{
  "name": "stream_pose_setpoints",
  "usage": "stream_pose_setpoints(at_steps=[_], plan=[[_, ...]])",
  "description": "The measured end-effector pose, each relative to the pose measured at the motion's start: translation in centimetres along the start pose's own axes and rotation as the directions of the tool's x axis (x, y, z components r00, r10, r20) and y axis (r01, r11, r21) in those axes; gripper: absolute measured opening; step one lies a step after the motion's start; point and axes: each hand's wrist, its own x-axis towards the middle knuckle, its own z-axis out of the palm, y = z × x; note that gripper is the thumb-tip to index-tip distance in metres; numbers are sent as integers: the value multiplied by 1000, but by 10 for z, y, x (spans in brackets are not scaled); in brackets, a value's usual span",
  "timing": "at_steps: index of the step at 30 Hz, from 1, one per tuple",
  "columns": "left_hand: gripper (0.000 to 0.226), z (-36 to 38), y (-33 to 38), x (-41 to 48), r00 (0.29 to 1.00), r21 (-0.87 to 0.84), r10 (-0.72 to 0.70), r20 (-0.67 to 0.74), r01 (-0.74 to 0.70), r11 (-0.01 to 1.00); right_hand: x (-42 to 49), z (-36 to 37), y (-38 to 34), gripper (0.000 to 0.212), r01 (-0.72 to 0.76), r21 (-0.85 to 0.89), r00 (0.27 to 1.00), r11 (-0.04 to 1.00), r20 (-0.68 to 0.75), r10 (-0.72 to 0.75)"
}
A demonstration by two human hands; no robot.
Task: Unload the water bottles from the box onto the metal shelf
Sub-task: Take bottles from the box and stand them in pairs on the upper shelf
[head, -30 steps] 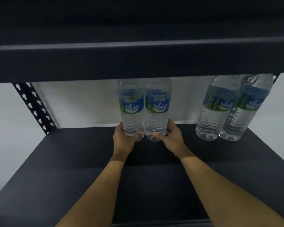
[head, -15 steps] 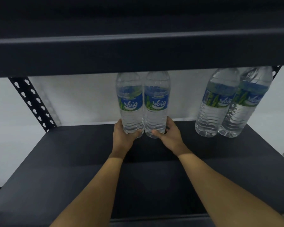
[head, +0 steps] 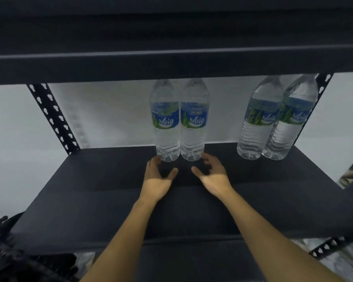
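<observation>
Water bottles (head: 166,123) sit touching on the metal shelf (head: 90,180), left hand (head: 157,178) and right hand (head: 212,176) just in front, fingers (head: 207,159) loosely open, empty.

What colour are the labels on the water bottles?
The labels are blue with green and white; head view shows them.

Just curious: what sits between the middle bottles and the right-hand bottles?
Nothing: the head view shows bare shelf between the middle bottles and the right-hand bottles.
</observation>
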Motion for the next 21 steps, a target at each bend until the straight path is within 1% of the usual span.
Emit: stream_pose_setpoints(at_steps=[3,10,13,16,19,21], plan=[[65,-12,-1,-32,998,26,46,38,-47,999,-32,0,-4,60,29,-39,1000,999,13,-28],[59,-37,-11,-98,991,46,87,106,-93,995,-100,-1,-17,55,49,-115,999,992,7,-49],[60,-47,-14,-120,982,149,124,145,-145,978,-124,-2,-23,53,60,-169,998,984,8,-59],[59,-53,-14,-144,972,273,157,176,-201,941,-149,-1,-24,51,78,-243,997,967,14,-77],[55,-56,-15,-171,964,319,201,175,-249,914,-176,-3,-22,48,82,-266,997,960,22,-79],[52,-56,-16,-189,964,343,212,160,-256,904,-194,-4,-20,46,100,-275,995,956,33,-95]])
